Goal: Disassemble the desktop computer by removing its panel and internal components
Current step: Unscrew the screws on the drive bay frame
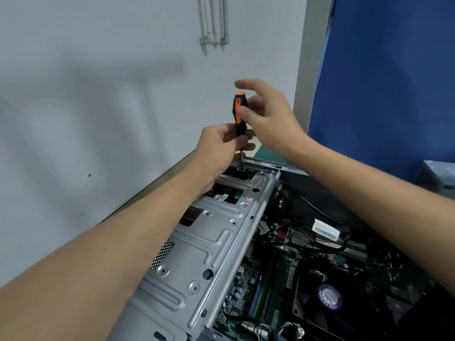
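Left hand (218, 146) fingers are gripping the screwdriver (238, 107) low, hiding part of its shaft; right hand (268, 114) fingers are lying loose, thumb touching its handle; its tip is meeting the computer cage (209, 237); the fan sticker (329, 297) is showing writing too blurred to read.

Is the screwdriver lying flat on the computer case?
No, the screwdriver stands upright, tip down on the metal case, with the left hand gripping its lower handle.

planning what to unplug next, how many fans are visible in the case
1. A black fan with a purple hub label sits at lower right in the open case. Others may be hidden under the metal drive cage or out of frame.
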